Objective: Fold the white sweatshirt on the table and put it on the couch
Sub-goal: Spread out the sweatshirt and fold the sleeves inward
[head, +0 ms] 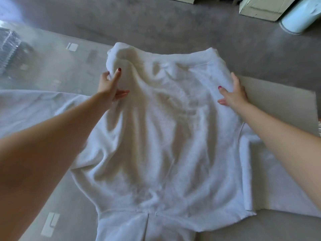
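The white sweatshirt [161, 136] lies spread and wrinkled over the glass table [57, 66], its hem at the far side and its hood toward me. One sleeve runs off to the left, the other lies folded at the right. My left hand [111, 86] pinches a bunched far-left corner of the hem and lifts it slightly. My right hand [234, 93] rests with fingers spread on the sweatshirt's right edge, near the far right corner.
A flat sheet of cardboard [281, 105] lies under the sweatshirt's right side. Beyond the table is grey concrete floor, with pale boxes [260, 9] and a white cylinder [298, 18] at the far right. A dark wire object [10, 49] shows at the far left.
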